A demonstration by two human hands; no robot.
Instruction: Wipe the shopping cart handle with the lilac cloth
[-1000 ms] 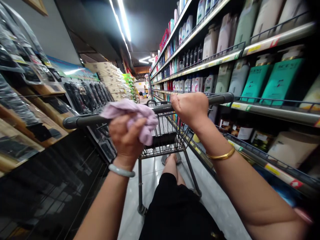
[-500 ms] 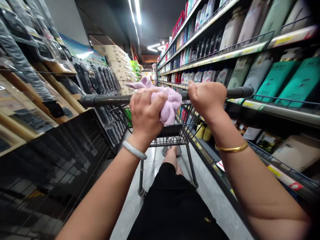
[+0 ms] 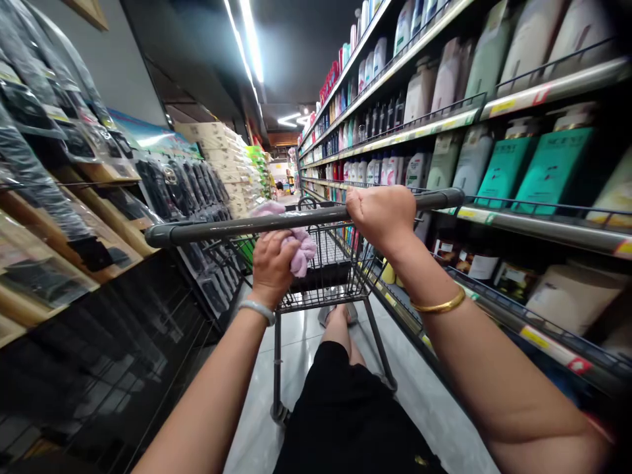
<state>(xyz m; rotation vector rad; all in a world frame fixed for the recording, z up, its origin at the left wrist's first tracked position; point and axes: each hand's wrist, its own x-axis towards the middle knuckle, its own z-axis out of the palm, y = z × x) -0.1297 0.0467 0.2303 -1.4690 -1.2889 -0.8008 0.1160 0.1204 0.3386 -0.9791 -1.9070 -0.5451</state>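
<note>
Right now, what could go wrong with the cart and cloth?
The cart might swing, since only the right hand grips the handle. The handle's right end looks near the shelf and could knock it. The cloth, bunched in the left hand, might catch on the cart.

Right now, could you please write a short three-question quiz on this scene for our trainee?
1. True or false: the right hand grips the cart handle.
2. What colour is the cloth held in the left hand? A) green B) pale lilac C) black
3. Fill in the blank: the gold-coloured bangle is worn on the ____ arm.

Key: 1. True. 2. B. 3. Right.
</note>
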